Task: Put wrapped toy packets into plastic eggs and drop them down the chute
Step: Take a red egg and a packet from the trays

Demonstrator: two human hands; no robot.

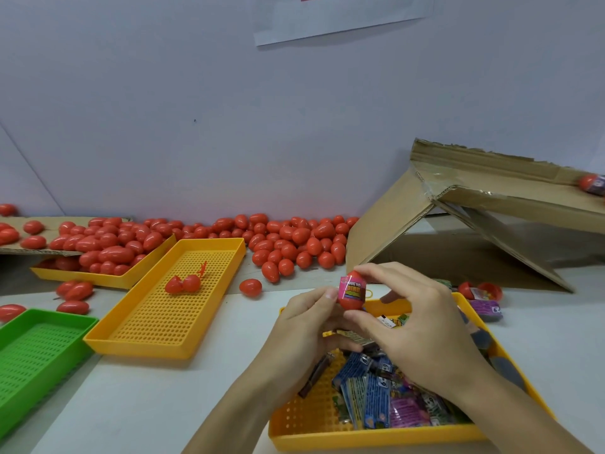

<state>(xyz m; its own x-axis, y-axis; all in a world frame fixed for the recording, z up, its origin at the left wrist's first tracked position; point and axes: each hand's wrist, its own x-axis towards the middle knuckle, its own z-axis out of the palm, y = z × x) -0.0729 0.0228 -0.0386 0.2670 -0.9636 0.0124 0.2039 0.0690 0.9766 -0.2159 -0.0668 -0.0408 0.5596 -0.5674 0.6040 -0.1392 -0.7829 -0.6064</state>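
I pinch a red egg [352, 294] with a pink packet [353, 292] wedged in it between my left hand [306, 326] and right hand [422, 329], above the yellow tray [360, 437] of wrapped packets [376, 398]. The cardboard chute [510, 194] rises to my right, with another filled egg [592, 184] lying on it.
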